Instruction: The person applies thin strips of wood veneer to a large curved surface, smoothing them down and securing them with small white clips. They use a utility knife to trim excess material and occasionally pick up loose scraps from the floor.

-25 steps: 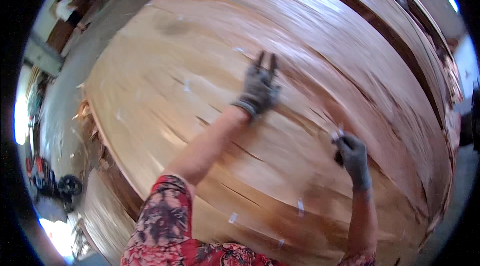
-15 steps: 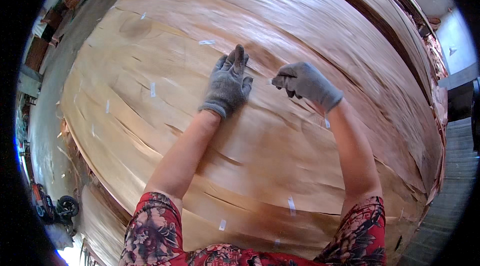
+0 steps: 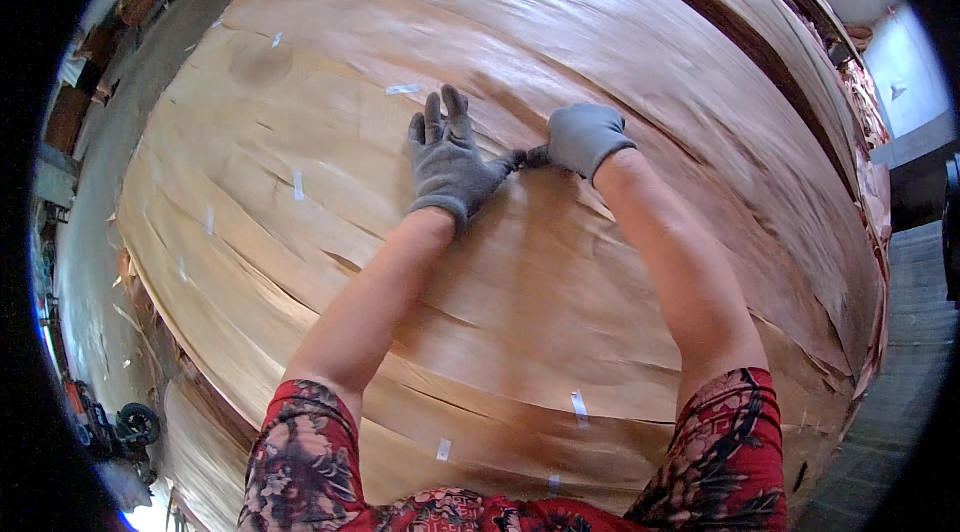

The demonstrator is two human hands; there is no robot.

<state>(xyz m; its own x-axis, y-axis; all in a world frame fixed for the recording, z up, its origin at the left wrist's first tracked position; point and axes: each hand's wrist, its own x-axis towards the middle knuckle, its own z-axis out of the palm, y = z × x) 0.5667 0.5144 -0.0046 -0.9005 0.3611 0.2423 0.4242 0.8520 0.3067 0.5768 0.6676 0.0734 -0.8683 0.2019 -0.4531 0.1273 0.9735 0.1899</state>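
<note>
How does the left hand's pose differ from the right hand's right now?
The left hand looks flat on the sheet, fingers spread; the right hand has its fingers curled. The left hand's fingers point mostly forward; the right hand's point toward the left hand. Both wear grey gloves.

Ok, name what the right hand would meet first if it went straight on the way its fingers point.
The left hand, thumb first; the right hand looks close to or touching it, though depth is unclear.
</note>
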